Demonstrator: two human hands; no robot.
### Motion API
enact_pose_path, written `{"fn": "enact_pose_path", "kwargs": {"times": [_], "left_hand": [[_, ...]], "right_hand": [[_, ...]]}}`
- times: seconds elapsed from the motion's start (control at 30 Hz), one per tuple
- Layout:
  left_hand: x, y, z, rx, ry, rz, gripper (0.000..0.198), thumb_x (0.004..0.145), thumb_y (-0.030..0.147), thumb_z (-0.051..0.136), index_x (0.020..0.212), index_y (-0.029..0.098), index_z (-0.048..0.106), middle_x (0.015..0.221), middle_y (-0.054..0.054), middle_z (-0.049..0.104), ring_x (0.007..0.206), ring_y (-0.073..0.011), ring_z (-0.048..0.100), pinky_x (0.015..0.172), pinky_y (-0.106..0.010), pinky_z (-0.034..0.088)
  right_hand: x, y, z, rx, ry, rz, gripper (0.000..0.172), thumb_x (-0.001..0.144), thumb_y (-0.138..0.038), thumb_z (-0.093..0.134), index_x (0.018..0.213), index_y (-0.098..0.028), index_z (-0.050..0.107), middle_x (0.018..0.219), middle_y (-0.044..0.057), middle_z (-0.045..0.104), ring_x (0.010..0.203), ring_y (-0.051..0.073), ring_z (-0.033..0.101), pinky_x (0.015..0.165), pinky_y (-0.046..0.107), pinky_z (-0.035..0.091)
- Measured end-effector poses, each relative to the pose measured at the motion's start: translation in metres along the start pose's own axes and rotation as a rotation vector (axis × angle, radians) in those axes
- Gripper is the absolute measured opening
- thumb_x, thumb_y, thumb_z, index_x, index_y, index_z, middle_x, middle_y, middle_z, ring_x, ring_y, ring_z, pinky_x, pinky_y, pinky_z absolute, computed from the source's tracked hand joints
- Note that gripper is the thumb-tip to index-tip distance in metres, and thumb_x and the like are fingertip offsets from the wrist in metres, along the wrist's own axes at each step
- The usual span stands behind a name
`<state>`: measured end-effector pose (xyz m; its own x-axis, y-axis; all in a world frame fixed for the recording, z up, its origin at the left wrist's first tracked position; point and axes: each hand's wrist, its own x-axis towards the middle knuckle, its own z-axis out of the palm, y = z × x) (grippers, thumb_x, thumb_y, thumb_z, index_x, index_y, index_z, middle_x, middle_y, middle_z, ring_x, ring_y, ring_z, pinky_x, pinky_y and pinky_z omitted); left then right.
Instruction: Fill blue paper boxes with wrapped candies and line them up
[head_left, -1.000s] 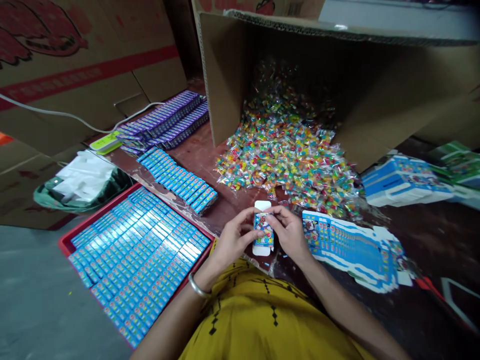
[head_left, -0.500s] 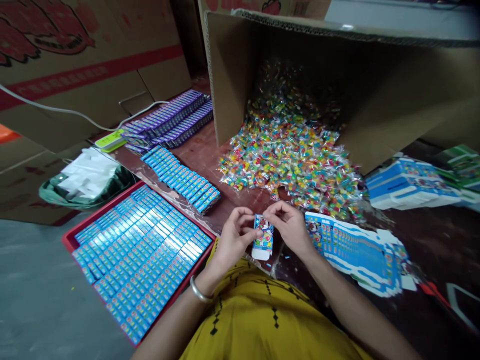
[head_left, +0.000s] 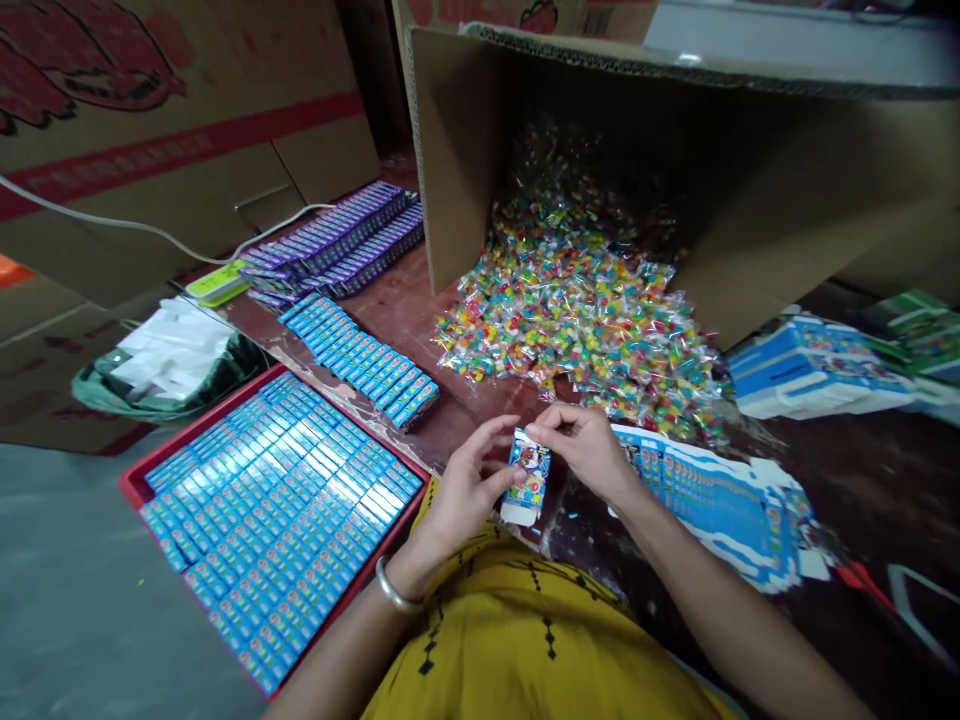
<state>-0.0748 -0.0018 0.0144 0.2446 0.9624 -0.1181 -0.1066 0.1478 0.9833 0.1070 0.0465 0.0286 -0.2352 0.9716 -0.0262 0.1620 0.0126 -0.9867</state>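
A small blue printed candy box (head_left: 531, 462) is held between my two hands near the table's front edge, its white flap pointing toward me. My left hand (head_left: 472, 480) grips it from the left, thumb on the printed face. At its upper right corner, my right hand (head_left: 581, 450) pinches the far end with thumb and forefinger. Flattened blue cartons (head_left: 712, 500) lie fanned out in a row beside my right forearm. Beyond my hands, small clear packets of colourful candy (head_left: 570, 330) spill in a heap from a large cardboard box (head_left: 457, 170) lying on its side.
A red tray (head_left: 135, 480) packed with blue boxes is at the left. Rows of blue boxes (head_left: 360, 360) and purple boxes (head_left: 337, 240) stand on the table. Stacked blue cartons (head_left: 817, 370) sit at right, near a red-handled tool (head_left: 862, 580). A green bag (head_left: 97, 390) holds white pieces.
The candy box has tilted slightly, its top leaning right. My left forefinger has lifted a little away from the box, while my right hand keeps its pinch at the far end.
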Motion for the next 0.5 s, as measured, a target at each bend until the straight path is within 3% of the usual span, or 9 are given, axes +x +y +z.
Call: {"fn": "enact_pose_path", "kwargs": {"times": [0.07, 0.17, 0.33, 0.4, 0.5], "left_hand": [[0.0, -0.002, -0.001, -0.024, -0.001, 0.007, 0.049, 0.081, 0.019, 0.068, 0.127, 0.025, 0.054, 0.115, -0.006, 0.061, 0.088, -0.0163, 0.063, 0.076, -0.027, 0.052], [0.0, -0.005, 0.0, -0.068, 0.003, 0.017, 0.037, 0.082, 0.02, 0.068, 0.118, 0.02, 0.058, 0.107, -0.005, 0.064, 0.089, -0.0163, 0.062, 0.078, -0.027, 0.051], [0.004, -0.01, -0.003, -0.118, 0.047, 0.012, 0.033, 0.079, 0.022, 0.071, 0.107, 0.019, 0.054, 0.096, -0.003, 0.064, 0.08, -0.0122, 0.06, 0.071, -0.022, 0.049], [0.007, -0.011, -0.009, -0.1, 0.113, -0.003, 0.033, 0.075, 0.024, 0.075, 0.095, 0.019, 0.05, 0.086, 0.0, 0.062, 0.075, -0.0106, 0.059, 0.066, -0.02, 0.049], [0.009, -0.011, -0.017, -0.047, 0.187, -0.054, 0.038, 0.072, 0.03, 0.077, 0.085, 0.02, 0.043, 0.072, 0.005, 0.055, 0.058, -0.0072, 0.053, 0.051, -0.016, 0.045]], "right_hand": [[-0.006, -0.003, 0.001, -0.031, -0.004, -0.073, 0.017, 0.081, -0.034, 0.071, 0.071, -0.019, 0.068, 0.081, 0.003, 0.067, 0.078, 0.017, 0.061, 0.073, 0.031, 0.049], [-0.018, -0.002, 0.003, -0.009, -0.07, -0.033, 0.013, 0.081, -0.032, 0.07, 0.087, -0.021, 0.072, 0.096, 0.005, 0.067, 0.091, 0.02, 0.064, 0.08, 0.032, 0.051], [-0.026, 0.005, 0.006, -0.004, -0.151, 0.099, 0.038, 0.082, -0.031, 0.069, 0.118, -0.025, 0.06, 0.094, 0.003, 0.068, 0.083, 0.017, 0.065, 0.071, 0.029, 0.053], [-0.022, 0.008, -0.006, -0.077, -0.093, 0.085, 0.045, 0.082, -0.032, 0.068, 0.124, -0.026, 0.054, 0.093, 0.002, 0.068, 0.079, 0.016, 0.064, 0.068, 0.028, 0.052], [-0.01, 0.012, -0.038, -0.459, 0.123, 0.03, 0.022, 0.085, -0.035, 0.062, 0.104, -0.023, 0.063, 0.086, 0.003, 0.068, 0.075, 0.017, 0.063, 0.067, 0.03, 0.05]]}}
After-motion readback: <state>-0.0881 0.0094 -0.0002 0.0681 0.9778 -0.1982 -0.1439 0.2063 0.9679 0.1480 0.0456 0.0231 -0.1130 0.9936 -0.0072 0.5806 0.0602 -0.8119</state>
